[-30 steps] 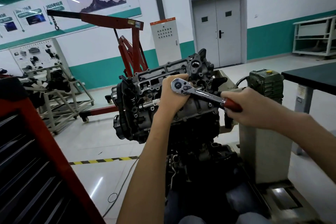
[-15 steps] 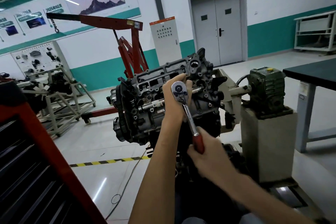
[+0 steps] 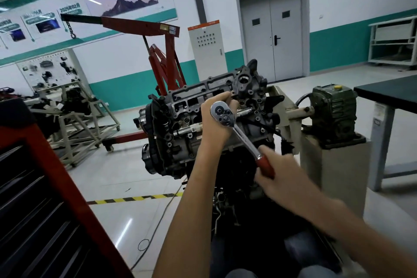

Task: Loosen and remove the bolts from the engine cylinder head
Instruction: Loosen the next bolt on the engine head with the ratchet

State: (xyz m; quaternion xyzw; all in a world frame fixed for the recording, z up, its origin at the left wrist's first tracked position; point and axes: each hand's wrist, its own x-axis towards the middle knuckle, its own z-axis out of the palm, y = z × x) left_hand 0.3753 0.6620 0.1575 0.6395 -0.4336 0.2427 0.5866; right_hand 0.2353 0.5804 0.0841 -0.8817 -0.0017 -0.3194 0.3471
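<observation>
the cylinder head sits on top of the engine in the middle of the view, with its open face tilted toward the person and a green gearbox well off to its right. the ratchet wrench is set on the head's right half. the bolt it drives is hidden under the round ratchet head and the left hand, so i cannot tell how far out the bolt stands. the left hand's fingers curl round behind the ratchet head, cupping the drive end against the casting. the right hand is clenched around the red grip at the low end of the handle, which slopes down and to the right. this looks like the loosening stroke. to do it well, the left hand should press straight along the bolt's axis so the socket stays square and fully seated, since a cocked socket could round the bolt head. the right hand is best placed far out on the grip, as it is now, pulling in a smooth arc across the handle without jerks. the left fingers should stay clear of the sharp ports beside them in case the bolt breaks free suddenly.
</observation>
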